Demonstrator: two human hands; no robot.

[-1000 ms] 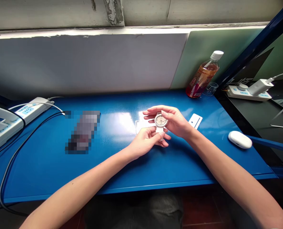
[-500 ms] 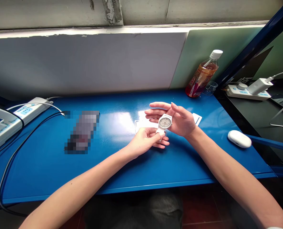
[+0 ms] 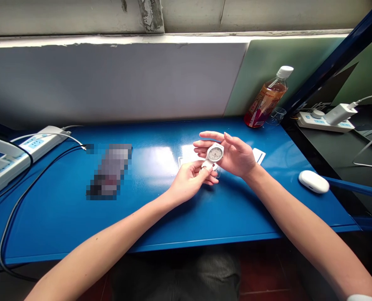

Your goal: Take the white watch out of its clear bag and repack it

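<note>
A white wristwatch with a pale round dial is held above the blue desk, its face turned up. My left hand pinches the lower part of its strap between thumb and fingers. Just behind and to the right of the dial is my right hand, palm toward the watch, fingers stretched out and thumb raised. Whether the right hand touches the watch is hard to make out. Partly hidden behind the hands lie a white flat item and a white card.
A blurred phone-like object lies at left, beside a white power strip and dark cables. At the back right stands a drink bottle. A white rounded case sits near the right edge.
The watch has shifted slightly left and up with my left hand, and its face has turned a little. My right hand has stayed almost in place, fingers still stretched.
</note>
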